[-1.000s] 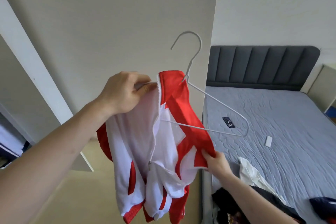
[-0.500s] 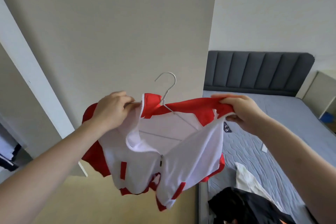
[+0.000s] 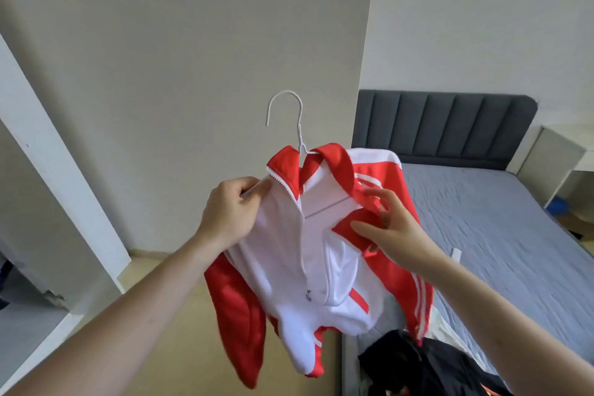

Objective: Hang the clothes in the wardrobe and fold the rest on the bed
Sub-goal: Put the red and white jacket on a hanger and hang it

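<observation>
Hanging on the white hanger (image 3: pixel 300 132) in mid-air beside the bed (image 3: pixel 482 212), the red-and-white jacket (image 3: pixel 308 235) looks light, limp and slippery (likely to slide off). The left hand (image 3: pixel 231 209) pinches its shoulder; the right hand (image 3: pixel 390 223), fingers spread, touches the other side. Better to hold the hook.

Home bedroom, bed (image 3: pixel 482 219) with grey padded headboard (image 3: pixel 450 128), plain walls, clothes heaped (image 3: pixel 427 366) on the mattress

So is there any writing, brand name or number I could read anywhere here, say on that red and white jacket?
None can be read.
Red and white zip-up jacket on the white wire hanger: only plain white stripes, no lettering visible.
Small white flat object on the grey quilted bed: too small to tell.
</observation>
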A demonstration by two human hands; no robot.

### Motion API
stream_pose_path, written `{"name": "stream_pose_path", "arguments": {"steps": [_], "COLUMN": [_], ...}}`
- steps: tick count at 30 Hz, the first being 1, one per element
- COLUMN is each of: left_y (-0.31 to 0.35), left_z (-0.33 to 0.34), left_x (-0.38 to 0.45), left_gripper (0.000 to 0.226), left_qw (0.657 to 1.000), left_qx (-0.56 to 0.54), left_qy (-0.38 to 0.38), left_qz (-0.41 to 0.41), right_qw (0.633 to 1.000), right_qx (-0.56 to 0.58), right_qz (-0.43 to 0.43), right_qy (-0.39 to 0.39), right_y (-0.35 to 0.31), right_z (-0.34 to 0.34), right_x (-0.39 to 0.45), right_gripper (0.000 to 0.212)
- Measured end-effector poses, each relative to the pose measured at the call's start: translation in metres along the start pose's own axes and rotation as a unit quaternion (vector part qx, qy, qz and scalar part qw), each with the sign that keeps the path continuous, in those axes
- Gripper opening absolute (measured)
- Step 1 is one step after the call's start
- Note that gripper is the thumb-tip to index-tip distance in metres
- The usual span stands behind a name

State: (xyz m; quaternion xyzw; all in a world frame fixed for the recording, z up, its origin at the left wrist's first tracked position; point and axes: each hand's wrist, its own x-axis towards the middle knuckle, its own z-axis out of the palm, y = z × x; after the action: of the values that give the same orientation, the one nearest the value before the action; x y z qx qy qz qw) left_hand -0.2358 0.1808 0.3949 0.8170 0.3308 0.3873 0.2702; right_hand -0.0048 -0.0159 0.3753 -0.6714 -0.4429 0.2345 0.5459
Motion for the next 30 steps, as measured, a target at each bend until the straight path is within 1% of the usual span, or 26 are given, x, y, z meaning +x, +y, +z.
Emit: {"name": "stream_pose_path", "arguments": {"steps": [2, 4, 6, 7, 8, 10, 12, 15, 16, 18, 20, 23, 25, 28, 30], "left_y": [0.006, 0.013, 0.020, 0.023, 0.025, 0.031, 0.037, 0.047, 0.050, 0.056, 0.060, 0.065, 0.069, 0.073, 0.075], "left_z": [0.002, 0.003, 0.006, 0.007, 0.009, 0.012, 0.015, 0.019, 0.019, 0.020, 0.020, 0.022, 0.025, 0.032, 0.038], "left_x": [-0.003, -0.005, -0.006, -0.006, -0.006, -0.006, -0.005, -0.005, -0.006, -0.008, -0.009, -0.012, -0.016, -0.025, -0.029], "left_gripper": [0.054, 0.055, 0.055, 0.055, 0.054, 0.053, 0.053, 0.054, 0.054, 0.055, 0.055, 0.056, 0.056, 0.056, 0.057], "left_qw": [0.999, 0.998, 0.997, 0.996, 0.996, 0.995, 0.994, 0.992, 0.992, 0.991, 0.990, 0.987, 0.985, 0.981, 0.979], "left_qx": [-0.036, -0.061, -0.073, -0.076, -0.079, -0.087, -0.096, -0.109, -0.112, -0.118, -0.129, -0.152, -0.162, -0.181, -0.191], "left_qy": [-0.002, -0.006, -0.011, -0.015, -0.018, -0.023, -0.026, -0.031, -0.032, -0.033, -0.039, -0.052, -0.053, -0.060, -0.067], "left_qz": [0.007, 0.016, 0.027, 0.033, 0.038, 0.045, 0.049, 0.051, 0.053, 0.056, 0.049, 0.030, 0.027, 0.027, 0.021], "right_qw": [0.995, 0.979, 0.963, 0.961, 0.963, 0.967, 0.968, 0.966, 0.966, 0.965, 0.962, 0.964, 0.962, 0.949, 0.940], "right_qx": [0.037, 0.089, 0.129, 0.132, 0.127, 0.117, 0.098, 0.072, 0.066, 0.054, 0.045, 0.060, 0.095, 0.169, 0.197], "right_qz": [0.046, 0.080, 0.102, 0.116, 0.136, 0.184, 0.215, 0.240, 0.244, 0.252, 0.267, 0.249, 0.241, 0.247, 0.258], "right_qy": [0.078, 0.166, 0.214, 0.213, 0.196, 0.134, 0.085, 0.057, 0.051, 0.038, 0.041, 0.077, 0.091, 0.098, 0.105], "right_y": [0.025, 0.048, 0.070, 0.081, 0.090, 0.108, 0.119, 0.131, 0.134, 0.141, 0.145, 0.146, 0.150, 0.152, 0.156], "right_z": [0.000, 0.006, 0.017, 0.024, 0.032, 0.048, 0.060, 0.073, 0.078, 0.085, 0.092, 0.095, 0.096, 0.095, 0.091], "right_x": [-0.013, -0.027, -0.041, -0.048, -0.055, -0.064, -0.066, -0.062, -0.061, -0.057, -0.054, -0.050, -0.047, -0.045, -0.047], "right_gripper": [0.060, 0.062, 0.055, 0.049, 0.044, 0.040, 0.035, 0.020, 0.018, 0.023, 0.028, 0.013, 0.013, 0.019, 0.019]}}
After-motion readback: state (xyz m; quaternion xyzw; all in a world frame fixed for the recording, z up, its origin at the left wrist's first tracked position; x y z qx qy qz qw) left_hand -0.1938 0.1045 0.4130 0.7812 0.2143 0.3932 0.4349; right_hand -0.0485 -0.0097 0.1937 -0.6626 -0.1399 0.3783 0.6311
